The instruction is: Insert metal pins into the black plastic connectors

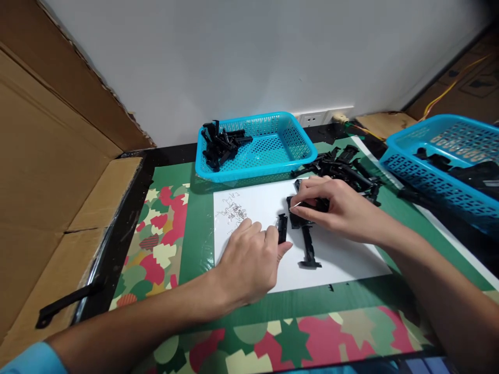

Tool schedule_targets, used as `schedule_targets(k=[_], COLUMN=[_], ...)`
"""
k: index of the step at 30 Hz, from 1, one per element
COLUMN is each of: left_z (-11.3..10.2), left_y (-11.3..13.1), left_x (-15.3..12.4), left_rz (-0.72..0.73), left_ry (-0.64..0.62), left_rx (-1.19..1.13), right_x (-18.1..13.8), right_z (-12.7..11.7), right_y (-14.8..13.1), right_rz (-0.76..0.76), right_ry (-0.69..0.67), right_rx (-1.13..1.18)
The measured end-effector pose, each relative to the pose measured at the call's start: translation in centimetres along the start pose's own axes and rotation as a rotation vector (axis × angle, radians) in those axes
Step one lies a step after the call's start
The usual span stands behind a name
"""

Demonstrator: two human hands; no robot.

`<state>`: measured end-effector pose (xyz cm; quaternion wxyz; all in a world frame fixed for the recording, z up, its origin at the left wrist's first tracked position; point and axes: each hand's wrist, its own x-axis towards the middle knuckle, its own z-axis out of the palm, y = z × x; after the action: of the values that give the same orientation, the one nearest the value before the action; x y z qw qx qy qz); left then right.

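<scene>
My left hand (251, 259) rests on a white sheet (343, 254) with its fingers closed round a small black plastic piece (282, 228), held upright between thumb and forefinger. My right hand (335, 208) is just to the right, fingers pinched on another black plastic part (300, 218) lying on the sheet. A longer black T-shaped part (309, 249) lies on the paper below the right hand. A small heap of thin metal springs (234, 212) sits on the sheet's left side, just beyond my left fingertips.
A blue basket (273, 145) behind the sheet holds several black parts in its left corner. A loose pile of black parts (343, 169) lies behind my right hand. A second blue basket (440, 161) stands at the right. Cardboard (50, 171) walls the left side.
</scene>
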<state>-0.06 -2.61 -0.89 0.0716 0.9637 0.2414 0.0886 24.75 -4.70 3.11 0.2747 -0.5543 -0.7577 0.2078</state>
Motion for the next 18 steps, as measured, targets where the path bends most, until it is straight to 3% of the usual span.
schedule_targets(k=[18], left_z=[-0.4], left_y=[-0.1], left_x=[0.1], left_rz=[-0.014], left_ry=[0.000], left_rx=[-0.023], right_x=[0.1], right_z=[1.6], right_y=[-0.1], right_rz=[-0.100], right_ry=[-0.048], right_rx=[-0.217])
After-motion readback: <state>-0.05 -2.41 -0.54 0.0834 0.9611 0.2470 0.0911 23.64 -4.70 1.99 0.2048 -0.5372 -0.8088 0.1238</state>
